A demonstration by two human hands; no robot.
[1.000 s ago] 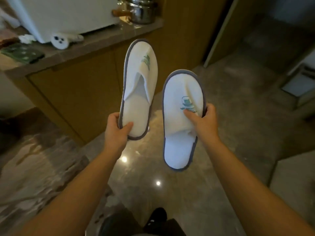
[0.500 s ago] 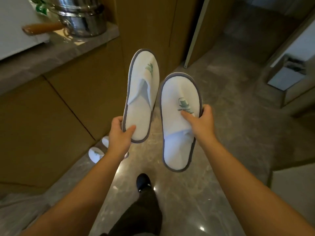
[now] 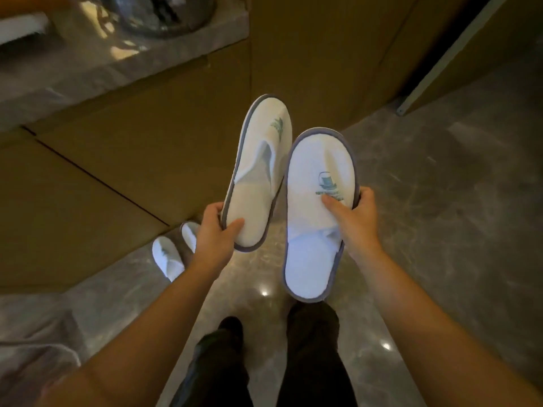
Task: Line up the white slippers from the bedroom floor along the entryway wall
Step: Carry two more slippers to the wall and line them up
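I hold two white slippers with grey trim in the air above the marble floor. My left hand (image 3: 216,230) grips the heel end of the left slipper (image 3: 258,160), toe pointing away. My right hand (image 3: 351,218) pinches the right slipper (image 3: 314,212) at mid-length, thumb on its green logo. The two held slippers almost touch side by side. Two more white slippers (image 3: 167,255) lie on the floor against the base of the wooden cabinet; the far one (image 3: 189,233) is partly hidden by my left wrist.
A wooden cabinet (image 3: 123,160) with a stone countertop (image 3: 97,69) runs along the left. A metal pot sits blurred on the countertop at the top. A door edge (image 3: 440,63) stands at upper right. My dark-trousered legs (image 3: 264,362) are below, on glossy marble floor (image 3: 440,215).
I have walked forward along the cabinet. The slippers on the floor by the cabinet have come closer and clearer. The two held slippers stay in the same grips, drawn slightly nearer each other.
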